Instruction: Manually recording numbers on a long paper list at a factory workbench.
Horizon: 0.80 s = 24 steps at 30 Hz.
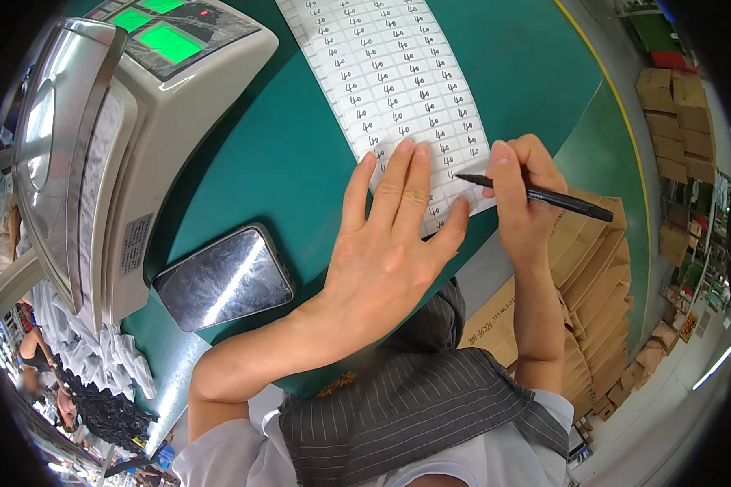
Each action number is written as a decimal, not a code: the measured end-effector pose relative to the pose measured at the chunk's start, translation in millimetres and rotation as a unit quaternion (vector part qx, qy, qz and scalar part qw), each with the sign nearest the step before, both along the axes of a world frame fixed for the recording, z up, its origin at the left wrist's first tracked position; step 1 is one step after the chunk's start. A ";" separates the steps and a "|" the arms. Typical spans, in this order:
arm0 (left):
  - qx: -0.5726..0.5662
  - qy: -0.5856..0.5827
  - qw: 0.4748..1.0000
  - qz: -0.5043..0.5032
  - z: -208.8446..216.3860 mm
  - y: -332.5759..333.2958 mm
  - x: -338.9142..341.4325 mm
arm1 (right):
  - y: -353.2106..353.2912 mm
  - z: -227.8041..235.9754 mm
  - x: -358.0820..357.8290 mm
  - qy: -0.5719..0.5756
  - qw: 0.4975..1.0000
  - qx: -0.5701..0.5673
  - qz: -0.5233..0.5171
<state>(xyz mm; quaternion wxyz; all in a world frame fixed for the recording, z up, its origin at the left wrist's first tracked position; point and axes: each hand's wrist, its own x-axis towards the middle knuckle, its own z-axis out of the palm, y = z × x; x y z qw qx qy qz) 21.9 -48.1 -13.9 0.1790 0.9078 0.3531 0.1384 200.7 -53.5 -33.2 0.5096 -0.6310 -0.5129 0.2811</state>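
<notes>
A long white sheet of small labels (pixel 365 49) lies on the green table, with handwritten figures down its columns. My left hand (pixel 394 215) rests flat on the sheet's near end, fingers stretched out and thumb apart. In my right hand (pixel 524 191) is a black marker pen (pixel 568 203), pinched between thumb and fingers. Its tip meets the sheet just right of my left fingertips, at a figure in the third column. Some labels are hidden under my left fingers.
A smartphone (pixel 226 280) lies left of my left forearm. Beyond it stands a weighing scale (pixel 158 114) with a metal pan and green displays. Flattened cardboard boxes (pixel 593 284) stand to the right below the table (pixel 528 65); stacked cartons (pixel 674 122) are farther right. White fabric (pixel 89 333) is at the left.
</notes>
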 end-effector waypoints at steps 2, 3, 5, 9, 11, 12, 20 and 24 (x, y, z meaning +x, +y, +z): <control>0.003 0.000 1.000 -0.001 0.2 0.1 -0.3 | 1.2 0.6 -1.0 -0.009 1.000 0.002 0.004; 0.001 0.002 1.000 -0.002 0.6 0.1 -0.7 | 1.5 0.8 -1.3 -0.019 1.000 0.003 0.009; 0.000 0.003 1.000 -0.002 0.9 0.1 -0.8 | 1.3 0.7 -1.1 -0.016 1.000 0.000 0.005; 0.005 0.005 1.000 -0.004 -0.3 0.0 -0.6 | 1.5 2.7 -1.5 -0.001 1.000 -0.005 0.014; 0.005 0.003 1.000 -0.004 -0.3 -0.1 -0.9 | 2.2 7.1 0.7 0.044 0.999 -0.007 -0.002; 0.002 0.003 1.000 -0.005 -0.1 -0.3 -1.0 | 2.2 8.9 2.8 0.088 0.996 -0.010 -0.017; -0.001 0.012 1.000 -0.008 1.1 -0.2 -1.5 | -1.3 0.3 15.6 0.027 0.998 0.033 -0.037; -0.005 0.006 1.000 -0.009 1.0 0.2 -1.1 | -1.1 -3.9 16.2 0.039 0.998 0.034 -0.040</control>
